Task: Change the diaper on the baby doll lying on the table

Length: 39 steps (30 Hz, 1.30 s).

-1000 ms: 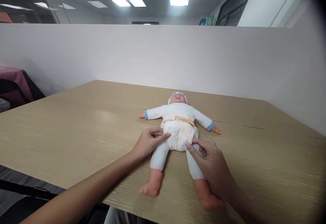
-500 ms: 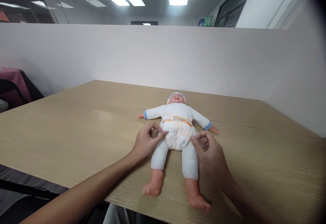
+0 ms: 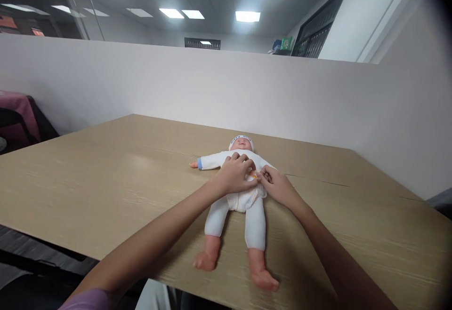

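My left hand (image 3: pixel 237 174) arches, fingers bent, over the diaper's (image 3: pixel 242 202) waist; my right (image 3: pixel 276 185) bunches narrowly just beside it. I can't tell whether either grips. The diaper lies under my left hand, around the doll (image 3: pixel 255 227), face-up on the table (image 3: pixel 106 183).

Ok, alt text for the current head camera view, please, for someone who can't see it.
A person's left hand and right hand are close together over the front of a diaper on a baby doll. The doll lies face up on a tan table, feet toward the viewer, with a pale wall behind.
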{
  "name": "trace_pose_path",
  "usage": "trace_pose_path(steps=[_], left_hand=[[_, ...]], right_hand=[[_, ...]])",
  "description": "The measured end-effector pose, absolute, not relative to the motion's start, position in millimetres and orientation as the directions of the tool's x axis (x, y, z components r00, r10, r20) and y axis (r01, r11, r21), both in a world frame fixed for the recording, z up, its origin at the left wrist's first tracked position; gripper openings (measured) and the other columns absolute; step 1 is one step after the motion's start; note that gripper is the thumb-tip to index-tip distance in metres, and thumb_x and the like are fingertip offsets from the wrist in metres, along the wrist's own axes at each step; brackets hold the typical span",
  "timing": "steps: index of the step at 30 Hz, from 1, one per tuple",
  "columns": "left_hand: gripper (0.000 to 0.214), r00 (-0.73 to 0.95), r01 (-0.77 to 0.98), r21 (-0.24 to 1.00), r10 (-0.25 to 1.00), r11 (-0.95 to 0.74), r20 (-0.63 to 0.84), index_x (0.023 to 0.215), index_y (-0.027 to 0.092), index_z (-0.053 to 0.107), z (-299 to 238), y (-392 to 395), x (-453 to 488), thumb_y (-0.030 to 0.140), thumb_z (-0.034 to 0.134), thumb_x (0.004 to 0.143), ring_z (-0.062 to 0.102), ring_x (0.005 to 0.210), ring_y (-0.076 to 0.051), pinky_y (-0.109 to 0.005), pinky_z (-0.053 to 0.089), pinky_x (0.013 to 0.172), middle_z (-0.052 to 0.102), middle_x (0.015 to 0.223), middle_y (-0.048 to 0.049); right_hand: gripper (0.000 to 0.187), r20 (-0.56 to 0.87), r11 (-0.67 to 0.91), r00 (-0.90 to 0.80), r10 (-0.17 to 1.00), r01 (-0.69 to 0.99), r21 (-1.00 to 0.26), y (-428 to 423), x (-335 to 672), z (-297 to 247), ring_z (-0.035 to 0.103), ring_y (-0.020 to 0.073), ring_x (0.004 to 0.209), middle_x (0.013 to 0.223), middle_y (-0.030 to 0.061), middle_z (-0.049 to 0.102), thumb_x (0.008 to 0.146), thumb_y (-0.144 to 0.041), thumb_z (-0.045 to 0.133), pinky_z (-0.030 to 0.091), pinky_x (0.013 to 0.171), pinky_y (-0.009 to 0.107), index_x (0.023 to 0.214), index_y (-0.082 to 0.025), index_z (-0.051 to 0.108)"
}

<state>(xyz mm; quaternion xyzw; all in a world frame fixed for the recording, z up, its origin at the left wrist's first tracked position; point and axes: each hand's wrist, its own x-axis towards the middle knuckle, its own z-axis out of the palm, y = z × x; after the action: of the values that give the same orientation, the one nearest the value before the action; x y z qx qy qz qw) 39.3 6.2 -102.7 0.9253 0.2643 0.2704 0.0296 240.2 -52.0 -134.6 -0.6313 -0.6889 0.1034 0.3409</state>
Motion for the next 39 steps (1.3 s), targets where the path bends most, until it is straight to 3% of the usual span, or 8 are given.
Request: trace_pose_path(steps=[5,11,16,21,24,29,39], left_hand=[[0.041,0.721,0.488,0.147,0.493,-0.86,0.487,0.11,0.027,0.068,-111.2,11.9,52.0,0.056,0.068,0.081,0.053,0.107,-0.031,-0.047,0.044,0.093,0.064,0.115,-0.0059],[0.046,0.714,0.506,0.134,0.501,-0.852,0.489,0.105,0.024,0.066,-120.3,13.2,57.2,0.053,0.073,0.07,0.051,0.104,-0.031,-0.046,0.042,0.092,0.062,0.112,-0.0063],[0.043,0.71,0.518,0.116,0.502,-0.847,0.494,0.105,0.025,0.068,-121.9,13.7,58.9,0.055,0.07,0.074,0.051,0.103,-0.03,-0.046,0.041,0.09,0.062,0.114,-0.0067],[0.046,0.717,0.523,0.129,0.516,-0.843,0.468,0.111,0.033,0.074,-121.0,13.7,57.9,0.063,0.07,0.075,0.05,0.108,-0.033,-0.049,0.039,0.092,0.061,0.119,-0.0074],[0.047,0.713,0.521,0.147,0.524,-0.84,0.466,0.112,0.035,0.076,-121.3,14.5,57.7,0.063,0.071,0.075,0.05,0.109,-0.034,-0.051,0.039,0.093,0.061,0.119,-0.0076],[0.049,0.704,0.521,0.167,0.532,-0.837,0.47,0.113,0.035,0.076,-123.9,15.6,58.0,0.064,0.072,0.073,0.05,0.109,-0.035,-0.052,0.039,0.094,0.061,0.12,-0.0078],[0.044,0.687,0.546,0.182,0.562,-0.817,0.46,0.103,0.026,0.068,-124.4,14.5,58.3,0.056,0.072,0.071,0.051,0.107,-0.035,-0.05,0.041,0.089,0.061,0.117,-0.0089]], right_hand=[[0.035,0.304,0.23,-0.024,0.952,0.714,-0.662,-60.7,249.5,-139.2,0.049,0.016,0.066,0.073,-0.0032,0.058,0.102,-0.053,0.049,0.038,0.064,0.03,0.087,-0.023,0.059],[0.034,0.383,0.248,0.023,0.923,0.728,-0.639,-56.8,234.8,-144.5,0.047,0.0152,0.065,0.069,-0.0044,0.051,0.1,-0.048,0.055,0.036,0.063,0.03,0.077,-0.023,0.051],[0.03,0.442,0.28,0.039,0.896,0.724,-0.631,-54.0,233.3,-147.5,0.044,0.015,0.063,0.068,-0.0041,0.049,0.101,-0.044,0.052,0.033,0.062,0.03,0.08,-0.023,0.056],[0.041,0.39,0.244,0.164,0.906,0.552,-0.798,-57.8,250.9,-156.3,0.041,0.0149,0.063,0.068,-0.0046,0.044,0.099,-0.059,0.052,0.033,0.062,0.03,0.079,-0.023,0.052],[0.045,0.38,0.228,0.226,0.897,0.5,-0.836,-59.1,258.6,-161.7,0.039,0.0149,0.063,0.068,-0.0051,0.039,0.097,-0.064,0.05,0.034,0.062,0.029,0.078,-0.024,0.047],[0.045,0.368,0.245,0.18,0.912,0.48,-0.842,-60.6,255.2,-160.1,0.036,0.015,0.061,0.067,-0.0052,0.037,0.097,-0.065,0.05,0.033,0.06,0.029,0.078,-0.025,0.046],[0.037,0.347,0.275,0.043,0.937,0.52,-0.809,-38.8,231.0,-156.7,0.048,0.0175,0.068,0.073,-0.0026,0.049,0.1,-0.057,0.048,0.04,0.064,0.03,0.085,-0.024,0.054]])
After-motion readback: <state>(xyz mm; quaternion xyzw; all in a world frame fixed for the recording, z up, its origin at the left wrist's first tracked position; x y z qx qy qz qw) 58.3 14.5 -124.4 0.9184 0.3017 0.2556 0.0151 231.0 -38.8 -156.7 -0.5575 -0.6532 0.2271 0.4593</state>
